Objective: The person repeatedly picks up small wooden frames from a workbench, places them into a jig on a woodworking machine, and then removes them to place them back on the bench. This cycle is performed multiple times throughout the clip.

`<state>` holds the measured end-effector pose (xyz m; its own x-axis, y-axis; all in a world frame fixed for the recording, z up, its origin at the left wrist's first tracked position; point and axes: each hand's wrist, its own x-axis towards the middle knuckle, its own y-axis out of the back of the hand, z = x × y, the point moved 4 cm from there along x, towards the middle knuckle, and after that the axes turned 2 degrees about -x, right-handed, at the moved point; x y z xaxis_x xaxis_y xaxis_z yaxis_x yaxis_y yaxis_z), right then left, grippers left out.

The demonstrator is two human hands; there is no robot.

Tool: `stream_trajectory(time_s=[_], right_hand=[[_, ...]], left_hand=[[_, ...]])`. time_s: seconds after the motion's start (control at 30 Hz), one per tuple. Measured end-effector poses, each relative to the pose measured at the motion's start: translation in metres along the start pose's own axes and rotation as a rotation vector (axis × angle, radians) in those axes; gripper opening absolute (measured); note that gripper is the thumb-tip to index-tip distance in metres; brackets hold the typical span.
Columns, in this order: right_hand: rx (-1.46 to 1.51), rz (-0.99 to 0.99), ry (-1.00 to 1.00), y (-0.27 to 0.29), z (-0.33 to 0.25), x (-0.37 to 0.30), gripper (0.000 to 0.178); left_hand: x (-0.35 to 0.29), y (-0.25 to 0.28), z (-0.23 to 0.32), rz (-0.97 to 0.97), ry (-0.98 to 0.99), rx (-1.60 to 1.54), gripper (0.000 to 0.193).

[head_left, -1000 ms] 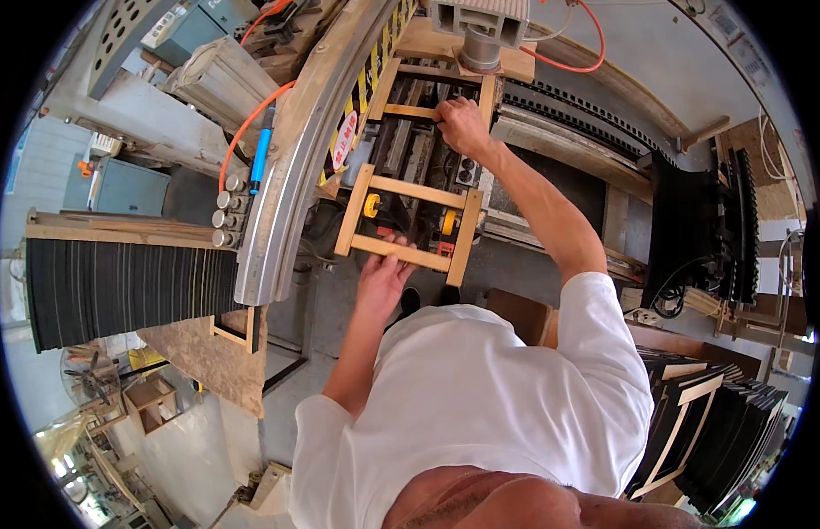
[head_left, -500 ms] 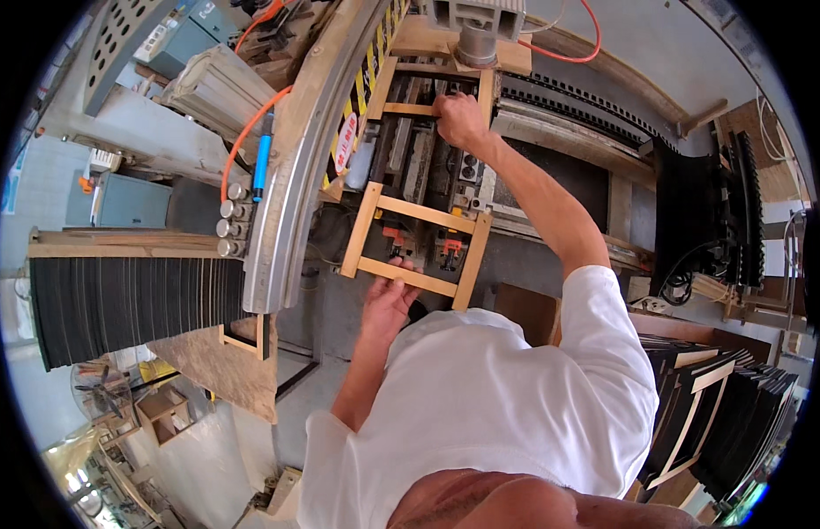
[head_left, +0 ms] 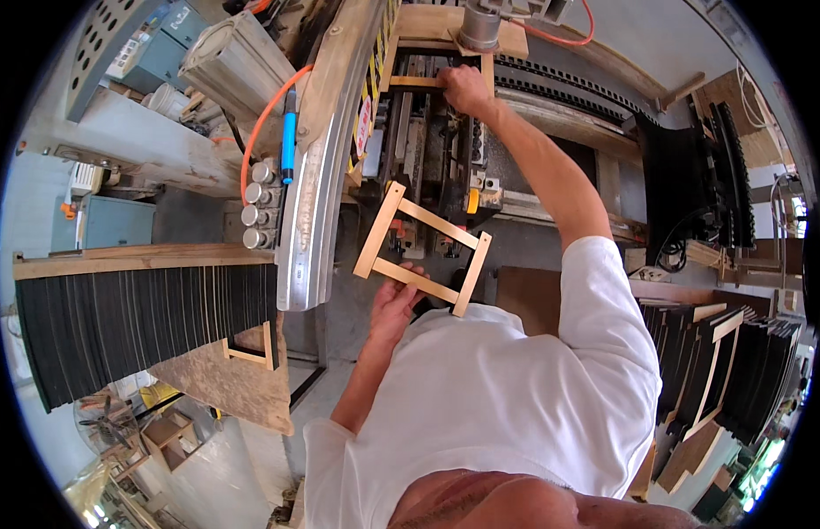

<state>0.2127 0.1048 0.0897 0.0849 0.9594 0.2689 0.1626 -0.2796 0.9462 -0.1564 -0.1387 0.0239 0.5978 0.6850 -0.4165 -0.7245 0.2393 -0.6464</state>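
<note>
My left hand (head_left: 394, 304) has its fingers closed around the near rail of a pale wooden frame (head_left: 381, 231), held tilted in front of my body. Two long side pieces and two crossrails make up this frame. Farther off, my right hand (head_left: 465, 91) is closed on the right end of the near rail of a second wooden frame (head_left: 413, 82), which lies across the machine (head_left: 410, 141). My right fingertips are partly hidden behind the hand. Above that frame hangs a grey metal cylinder (head_left: 480, 28).
Left of the frames runs a metal-edged beam (head_left: 309, 220) with a blue pen-like tube (head_left: 289, 137) and an orange hose (head_left: 257, 132). Dark panels (head_left: 145, 313) stand in a row at the left. More black panels and frames (head_left: 749, 397) are stacked at the right.
The frame in my left hand has come away from the machine rails and turned clockwise. My right hand stays on the second frame. The whole view has shifted slightly.
</note>
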Motion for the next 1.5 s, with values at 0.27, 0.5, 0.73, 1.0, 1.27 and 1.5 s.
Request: stream_trajectory(time_s=[0.27,0.5,0.73,1.0,1.27,1.5], right_hand=[[0.059,0.067,0.03,-0.001,0.011,0.002,0.018],[-0.382,-0.012,0.113,0.017,-0.011,-0.01,0.031],[-0.44,0.085,0.159,0.022,-0.007,-0.016,0.03],[-0.426,0.118,0.167,0.024,-0.005,-0.019,0.024],[-0.41,0.112,0.209,0.028,-0.008,-0.017,0.031],[-0.412,0.106,0.223,0.029,-0.007,-0.017,0.033]], left_hand=[[-0.004,0.029,-0.007,-0.02,0.062,0.06,0.039],[-0.011,0.036,-0.005,0.04,0.007,0.148,0.041],[-0.032,0.045,-0.005,0.235,-0.105,0.172,0.043],[-0.055,0.052,-0.027,0.422,-0.156,0.14,0.038],[-0.061,0.07,-0.052,0.505,-0.19,0.081,0.04],[-0.062,0.077,-0.059,0.564,-0.207,0.074,0.033]])
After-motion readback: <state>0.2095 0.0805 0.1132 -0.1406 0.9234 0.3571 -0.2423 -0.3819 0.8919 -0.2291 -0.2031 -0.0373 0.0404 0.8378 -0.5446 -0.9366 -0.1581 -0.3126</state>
